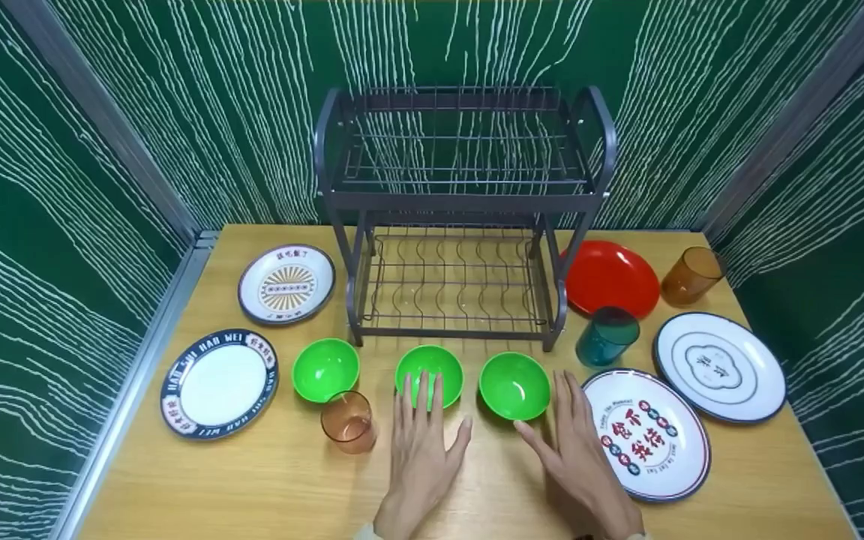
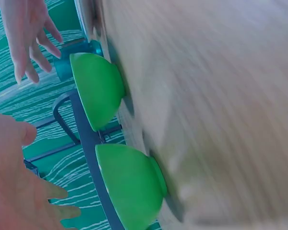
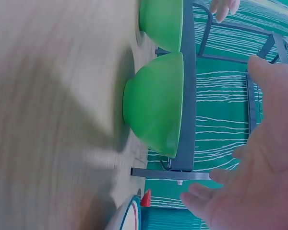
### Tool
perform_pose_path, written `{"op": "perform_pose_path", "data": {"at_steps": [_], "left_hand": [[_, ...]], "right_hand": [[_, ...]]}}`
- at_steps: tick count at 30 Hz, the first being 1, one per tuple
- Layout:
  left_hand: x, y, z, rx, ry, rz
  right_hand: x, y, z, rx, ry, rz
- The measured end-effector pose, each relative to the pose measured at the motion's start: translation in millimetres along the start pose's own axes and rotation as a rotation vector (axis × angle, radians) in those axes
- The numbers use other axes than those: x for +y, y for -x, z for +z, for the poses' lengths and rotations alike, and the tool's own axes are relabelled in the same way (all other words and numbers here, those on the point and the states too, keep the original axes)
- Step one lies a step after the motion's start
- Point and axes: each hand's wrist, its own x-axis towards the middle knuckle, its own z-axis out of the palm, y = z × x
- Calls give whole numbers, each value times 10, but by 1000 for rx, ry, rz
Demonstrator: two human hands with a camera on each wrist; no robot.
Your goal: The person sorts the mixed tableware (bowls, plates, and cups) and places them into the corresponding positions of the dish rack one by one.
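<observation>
Three green bowls stand in a row in front of a dark wire dish rack [image 1: 451,334]. My left hand [image 1: 423,454] is over the near side of the middle bowl [image 1: 443,367], its fingers stretched toward the rack and holding nothing. Beside the right bowl [image 1: 514,386] is my right hand [image 1: 578,450], fingers extended, thumb near the bowl's front edge. In the right wrist view that bowl [image 3: 156,103] sits upright on the table, apart from the hand [image 3: 259,163]. The left bowl [image 1: 325,367] has an orange-brown cup [image 1: 349,424] just in front of it.
At left lie a sunburst-patterned plate [image 1: 287,285] and a dark-rimmed plate [image 1: 220,384]. On the right are a red plate [image 1: 612,277], a teal cup [image 1: 607,337], an amber cup [image 1: 693,276], a white plate [image 1: 747,367] and a plate with red characters [image 1: 672,465]. Green walls enclose the table.
</observation>
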Motion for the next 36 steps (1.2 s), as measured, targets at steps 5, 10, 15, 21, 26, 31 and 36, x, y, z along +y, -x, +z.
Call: {"op": "perform_pose_path", "data": {"at_steps": [5,10,15,21,26,31,36], "left_hand": [[141,-96,28,18,114,-19],[257,-201,45,71,206,-41],[315,-265,71,90,267,-81],[365,-263,103,82,301,-131],[373,-250,126,96,308,-145],[367,-240,130,94,312,-157],[357,-245,123,102,330,-161]], "right_hand": [[-7,-148,29,5,-66,-1],[-11,-322,111,50,-114,-24],[12,-454,189,46,-127,-7],[57,-508,238,-6,-90,44],[90,-504,265,85,-134,18],[96,-518,273,165,-149,-22],[83,-527,244,166,-155,-12]]}}
